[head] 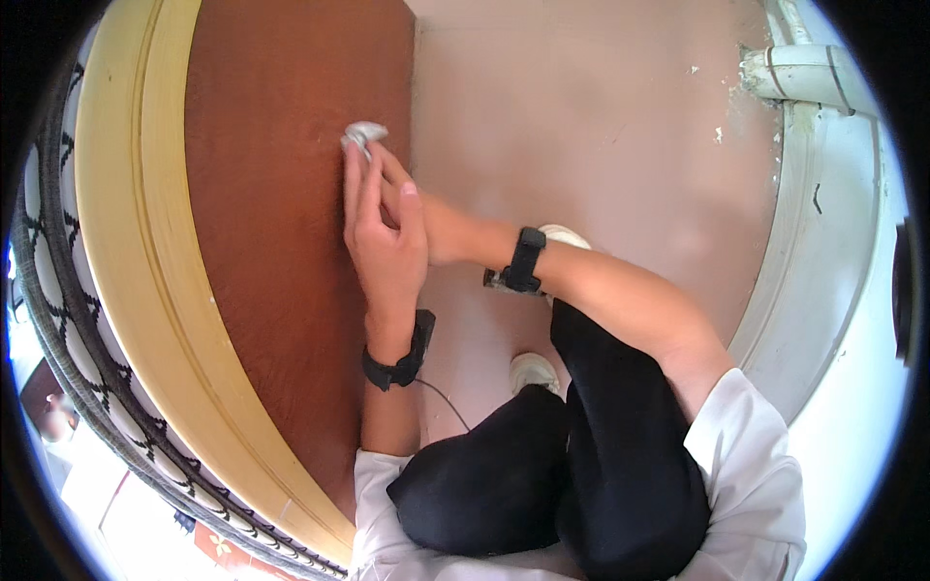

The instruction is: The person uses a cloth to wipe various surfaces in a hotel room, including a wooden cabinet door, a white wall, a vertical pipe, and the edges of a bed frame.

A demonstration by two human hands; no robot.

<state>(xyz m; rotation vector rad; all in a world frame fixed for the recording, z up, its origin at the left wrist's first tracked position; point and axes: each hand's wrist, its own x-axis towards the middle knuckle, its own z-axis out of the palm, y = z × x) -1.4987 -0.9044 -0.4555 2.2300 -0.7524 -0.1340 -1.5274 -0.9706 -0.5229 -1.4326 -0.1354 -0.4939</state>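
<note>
A crumpled white cloth or tissue point(363, 134) lies against an upright reddish-brown wooden panel point(290, 181). My left hand point(385, 232) and my right hand point(432, 225) come together at it, with the fingertips of both on the white piece. The left hand has its thumb raised and its fingers stretched out, and it covers part of the right hand. Each wrist wears a black strap; the left strap point(399, 356) carries a dark block with a thin cable, and the right strap point(524, 258) carries a small device.
A yellow wooden rail point(138, 218) tops the panel, beside a patterned padded edge point(87, 348). Reddish floor point(581, 131) runs to a pale wall base point(770, 327) on the right, where a white pipe point(799, 72) juts out. My bent knees point(487, 472) are close below.
</note>
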